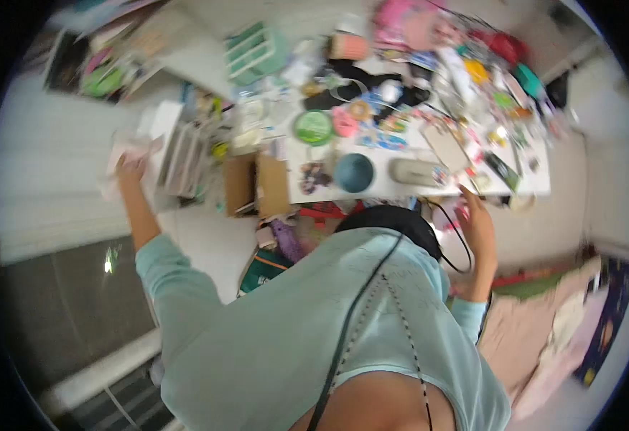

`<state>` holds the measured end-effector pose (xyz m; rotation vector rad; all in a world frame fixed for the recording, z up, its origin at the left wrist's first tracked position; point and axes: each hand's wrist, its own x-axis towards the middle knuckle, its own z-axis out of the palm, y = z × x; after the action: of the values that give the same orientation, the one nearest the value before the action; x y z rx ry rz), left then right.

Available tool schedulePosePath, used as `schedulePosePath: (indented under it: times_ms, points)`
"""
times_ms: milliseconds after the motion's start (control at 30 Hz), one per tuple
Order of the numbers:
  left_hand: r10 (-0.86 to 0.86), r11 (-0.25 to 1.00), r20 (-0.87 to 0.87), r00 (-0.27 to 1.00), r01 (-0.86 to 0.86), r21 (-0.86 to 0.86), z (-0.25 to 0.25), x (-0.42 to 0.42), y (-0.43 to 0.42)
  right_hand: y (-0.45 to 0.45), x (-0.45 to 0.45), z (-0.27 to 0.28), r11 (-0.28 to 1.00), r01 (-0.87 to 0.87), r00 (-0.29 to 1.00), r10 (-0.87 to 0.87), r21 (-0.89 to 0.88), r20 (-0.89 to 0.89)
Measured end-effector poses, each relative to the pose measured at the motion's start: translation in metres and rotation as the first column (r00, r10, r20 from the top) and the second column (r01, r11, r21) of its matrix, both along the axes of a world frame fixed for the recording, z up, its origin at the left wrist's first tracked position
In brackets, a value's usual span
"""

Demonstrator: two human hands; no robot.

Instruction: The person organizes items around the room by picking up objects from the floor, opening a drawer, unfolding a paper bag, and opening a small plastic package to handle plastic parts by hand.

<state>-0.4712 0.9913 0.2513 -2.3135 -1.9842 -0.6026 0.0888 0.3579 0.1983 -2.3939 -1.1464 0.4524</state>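
Note:
At the left, my left hand point(131, 169) is stretched out with its fingers on a pale pink, crumpled-looking item point(136, 149), beside a white storage unit point(174, 154). The image is blurred there, and what the item is cannot be made out. On the right, my right hand point(476, 215) is at the front edge of the white table point(393, 192), its fingers partly bent near something small and pink point(461, 211). Whether it grips this is unclear. A beige case point(418, 172) and a blue-grey cup point(354, 172) stand near that edge.
A cardboard box point(273, 188) stands open left of the table. Clutter covers the tabletop, including a green round container point(313, 127) and a dark green packet point(501, 171). A mint drawer organizer point(255, 56) is at the back. Bedding point(530, 330) lies at lower right.

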Motion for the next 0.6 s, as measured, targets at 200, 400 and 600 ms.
schedulePosePath:
  times_ms: [200, 400, 600]
  points:
    - [0.502, 0.863, 0.85, -0.16, 0.038, -0.503, 0.015, 0.018, -0.002, -0.038, 0.012, -0.021, 0.993, 0.12, 0.989, -0.119, 0.013, -0.088]
    - [0.183, 0.937, 0.98, -0.079, 0.316, -0.15, -0.01, 0.143, -0.164, -0.052, 0.061, -0.058, 0.977, 0.203, 0.967, -0.21, -0.057, -0.145]
    - [0.284, 0.651, 0.922, 0.261, 0.654, -0.386, -0.038, 0.301, -0.34, -0.019, 0.12, -0.124, 0.977, 0.214, 0.973, -0.212, 0.01, -0.095]
